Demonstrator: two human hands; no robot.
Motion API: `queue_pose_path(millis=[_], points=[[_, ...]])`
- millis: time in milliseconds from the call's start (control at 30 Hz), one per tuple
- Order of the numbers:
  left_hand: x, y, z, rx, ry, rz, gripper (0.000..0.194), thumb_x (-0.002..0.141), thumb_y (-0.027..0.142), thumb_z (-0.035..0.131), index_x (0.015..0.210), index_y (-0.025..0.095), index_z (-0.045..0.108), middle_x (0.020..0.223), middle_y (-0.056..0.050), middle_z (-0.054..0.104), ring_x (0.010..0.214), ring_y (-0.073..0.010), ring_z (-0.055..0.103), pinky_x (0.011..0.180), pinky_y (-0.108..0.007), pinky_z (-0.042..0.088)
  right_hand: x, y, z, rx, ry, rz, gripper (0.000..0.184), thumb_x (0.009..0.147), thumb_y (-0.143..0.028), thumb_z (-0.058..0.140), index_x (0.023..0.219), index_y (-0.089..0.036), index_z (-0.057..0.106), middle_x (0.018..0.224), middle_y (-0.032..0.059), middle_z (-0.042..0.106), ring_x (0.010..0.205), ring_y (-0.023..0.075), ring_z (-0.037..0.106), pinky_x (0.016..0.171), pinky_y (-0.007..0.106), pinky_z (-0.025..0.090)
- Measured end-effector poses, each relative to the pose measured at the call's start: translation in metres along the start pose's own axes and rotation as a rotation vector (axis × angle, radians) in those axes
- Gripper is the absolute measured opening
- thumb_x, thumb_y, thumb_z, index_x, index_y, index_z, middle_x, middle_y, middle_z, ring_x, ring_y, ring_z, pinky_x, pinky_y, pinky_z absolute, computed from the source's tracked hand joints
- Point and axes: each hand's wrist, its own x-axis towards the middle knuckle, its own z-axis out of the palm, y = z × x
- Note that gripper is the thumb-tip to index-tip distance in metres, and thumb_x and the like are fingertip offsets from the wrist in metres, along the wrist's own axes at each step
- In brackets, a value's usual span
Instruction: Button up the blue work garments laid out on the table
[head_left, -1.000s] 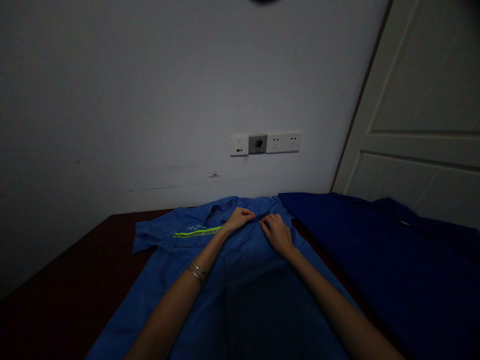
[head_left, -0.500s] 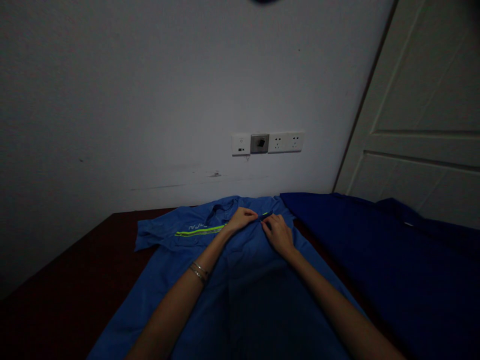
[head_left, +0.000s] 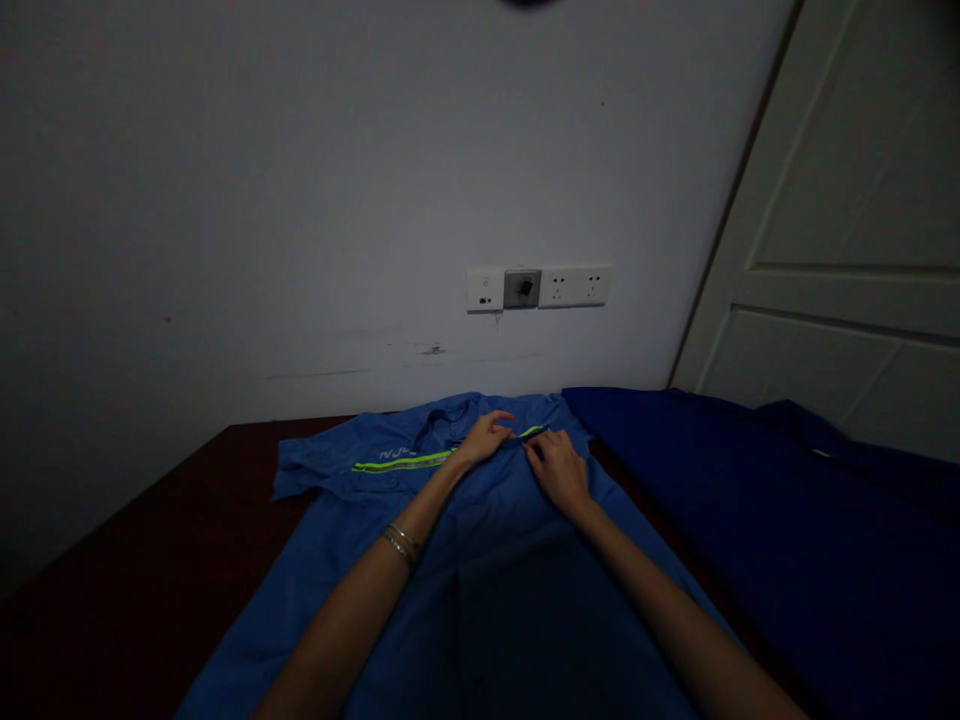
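Note:
A blue work shirt (head_left: 337, 560) lies spread out, with its collar toward the wall. Across its chest runs a yellow-green reflective strip (head_left: 405, 463), with white lettering just above part of it. My left hand (head_left: 484, 438) is over the upper chest, its index finger raised apart from the thumb. Close beside it, my right hand (head_left: 559, 470) pinches a dark, raised edge of the shirt's chest near the right end of the strip. The fingertips of the right hand are partly hidden by the hand itself.
The shirt rests on a dark red surface (head_left: 172, 520) against a white wall (head_left: 300, 200). Darker blue fabric (head_left: 712, 480) lies to the right. Sockets and switches (head_left: 559, 288) are set in the wall, and a panelled door (head_left: 847, 230) stands at the right.
My left index finger has lifted away from the thumb, where the fingertips were together before. My right hand keeps its pinch at nearly the same spot, and more of the strip beside it shows.

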Motion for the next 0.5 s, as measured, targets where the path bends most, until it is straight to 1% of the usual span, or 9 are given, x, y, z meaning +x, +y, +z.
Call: queue_pose_path(millis=[33,100,233,333,500], points=[[-0.0004,-0.0008,0.0010,-0.018,-0.003,-0.002,0.041,0.072,0.004,0.055,0.112,0.010,0.054,0.073,-0.003,0.068,0.068,-0.0116,0.062,0.067,-0.021,0.046,0.0000,-0.0005,-0.0005,-0.003,0.000,0.000,0.023,0.089,-0.029,0.040,0.081,-0.021,0.060,0.088,0.0077,0.063,0.091,0.0224,0.050,0.069,0.031,0.044],[-0.0020,-0.0014,0.0029,-0.028,-0.020,0.014,0.045,0.068,0.001,0.059,0.112,0.009,0.052,0.072,-0.003,0.068,0.068,-0.0115,0.062,0.069,-0.022,0.046,0.0001,-0.0012,-0.0009,-0.005,-0.004,0.000,0.022,0.089,-0.029,0.040,0.081,-0.022,0.059,0.088,0.0073,0.063,0.091,0.0224,0.050,0.067,0.030,0.044],[-0.0046,-0.0005,0.0049,0.046,-0.045,0.102,0.040,0.067,0.003,0.064,0.105,0.009,0.055,0.074,-0.004,0.068,0.073,-0.0127,0.062,0.075,-0.024,0.046,-0.0001,-0.0009,-0.0005,-0.017,-0.022,0.005,0.022,0.089,-0.029,0.040,0.082,-0.022,0.059,0.090,0.0066,0.062,0.092,0.0223,0.049,0.068,0.030,0.044],[-0.0057,0.0007,0.0043,0.150,-0.042,0.196,0.039,0.068,0.006,0.064,0.106,0.011,0.055,0.077,-0.004,0.069,0.077,-0.0137,0.062,0.081,-0.026,0.044,-0.0006,-0.0004,0.0001,-0.027,-0.032,-0.004,0.022,0.089,-0.028,0.039,0.083,-0.021,0.059,0.092,0.0071,0.062,0.093,0.0223,0.049,0.070,0.030,0.043],[-0.0102,0.0071,0.0025,0.407,-0.046,0.345,0.035,0.070,0.009,0.063,0.104,0.015,0.058,0.080,-0.002,0.070,0.090,-0.0169,0.059,0.091,-0.031,0.036,-0.0014,0.0009,0.0010,-0.033,-0.040,-0.010,0.023,0.090,-0.027,0.038,0.084,-0.021,0.060,0.092,0.0075,0.062,0.093,0.0221,0.048,0.071,0.030,0.042]])
